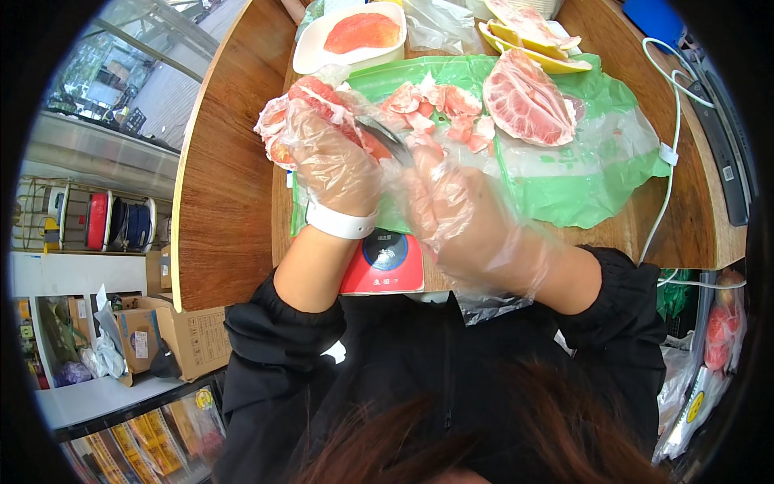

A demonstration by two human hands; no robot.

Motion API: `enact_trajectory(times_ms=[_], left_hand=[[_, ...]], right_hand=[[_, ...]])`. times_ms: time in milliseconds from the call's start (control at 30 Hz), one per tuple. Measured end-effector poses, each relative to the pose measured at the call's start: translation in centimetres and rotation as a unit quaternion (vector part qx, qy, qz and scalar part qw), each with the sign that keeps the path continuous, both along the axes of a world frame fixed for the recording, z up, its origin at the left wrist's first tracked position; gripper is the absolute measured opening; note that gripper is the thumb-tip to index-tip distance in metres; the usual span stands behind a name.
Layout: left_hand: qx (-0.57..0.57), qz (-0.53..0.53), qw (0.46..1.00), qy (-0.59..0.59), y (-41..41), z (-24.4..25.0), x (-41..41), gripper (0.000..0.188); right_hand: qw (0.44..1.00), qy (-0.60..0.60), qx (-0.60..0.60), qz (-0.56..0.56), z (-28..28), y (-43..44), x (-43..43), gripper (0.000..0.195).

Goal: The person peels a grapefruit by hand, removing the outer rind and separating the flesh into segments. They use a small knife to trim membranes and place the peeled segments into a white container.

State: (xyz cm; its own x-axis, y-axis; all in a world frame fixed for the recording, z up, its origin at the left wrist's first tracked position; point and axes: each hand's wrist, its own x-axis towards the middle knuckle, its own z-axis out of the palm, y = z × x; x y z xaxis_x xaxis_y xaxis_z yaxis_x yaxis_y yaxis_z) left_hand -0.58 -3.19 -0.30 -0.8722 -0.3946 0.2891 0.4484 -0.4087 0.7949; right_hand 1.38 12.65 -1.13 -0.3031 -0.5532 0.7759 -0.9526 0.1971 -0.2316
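Both hands wear clear plastic gloves. My left hand (332,160) grips a partly peeled chunk of pink pomelo (317,94), its pale membrane hanging at the left side. In my right hand (444,199) is a metal blade, probably a knife (387,139), laid against the pomelo flesh; its handle is hidden in the fist. Scraps of pomelo membrane (462,100) lie on a green and clear plastic bag (580,196) beyond my hands. A larger unpeeled-membrane pomelo piece (523,103) rests on the bag to the right. One peeled segment (366,33) sits in a white tray (308,55).
Yellow pomelo rinds (538,48) are stacked at the back. A red payment pad (387,266) lies at the table's near edge. A white cable (671,169) runs down the right side. A raised wooden panel (233,163) bounds the left.
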Motion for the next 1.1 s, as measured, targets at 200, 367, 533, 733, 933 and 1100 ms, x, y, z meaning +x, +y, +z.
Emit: enact_trajectory(times_ms=[200,367,533,733,933,1100], left_hand=[[0.045,-0.077,0.996,0.015,1.2,1.5,0.3,0.062],[0.046,0.010,0.999,0.022,-1.3,-0.5,-0.4,0.056],[-0.160,0.100,0.982,0.031,0.4,-0.4,0.2,0.055],[0.025,0.023,0.998,0.053,-1.9,-0.7,-1.1,0.050],[0.036,0.158,0.987,0.003,-0.2,0.3,-1.2,0.043],[0.031,0.121,0.992,-0.010,-0.3,0.4,-1.5,0.043]], right_hand=[[1.000,-0.005,-0.011,-0.013,-0.7,-0.3,0.4,0.038],[0.972,-0.232,0.017,0.037,-0.1,-0.6,0.7,0.032],[0.999,-0.029,0.029,-0.019,-0.8,-0.6,0.3,0.026],[0.995,-0.093,-0.029,-0.009,-0.6,-1.4,0.6,0.003],[0.970,-0.235,-0.043,0.046,0.2,-1.1,0.6,0.005],[0.951,-0.301,0.050,0.052,1.7,-0.5,0.4,0.017]])
